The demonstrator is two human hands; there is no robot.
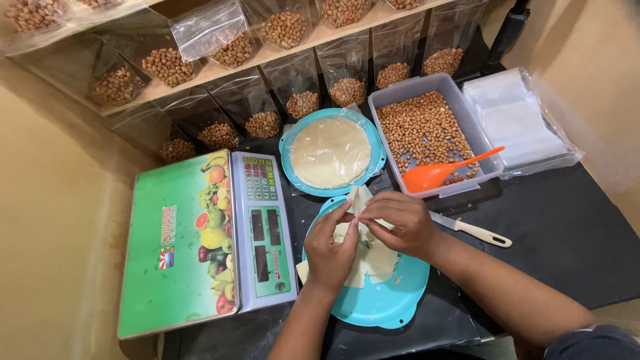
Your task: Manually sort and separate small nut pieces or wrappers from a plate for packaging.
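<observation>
Hands, two, over turquoise plate (393,303): left hand (331,250) and right hand (402,223) both pinched shut on one folded pastry strip (360,200), held between them, long axis upright, tip pointing away. Cut pastry pieces (377,261) directly beneath. Beyond: wrapper stack on second plate (331,152), peanut tub (427,130), orange scoop (440,173); scale (200,243) left; knife (473,231) right.

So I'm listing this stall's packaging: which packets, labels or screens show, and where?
Clear packets of peanuts: rows leaning along the back shelf, brown nuts pooled at the bottom.
Stack of empty clear bags: far right, flat and whitish.
Scale's sticker: left, green rectangle with a strip of fruit pictures.
Scale's screens: beside the sticker, dark, unlit rectangles.
Keypad: above the screens, coloured buttons.
</observation>
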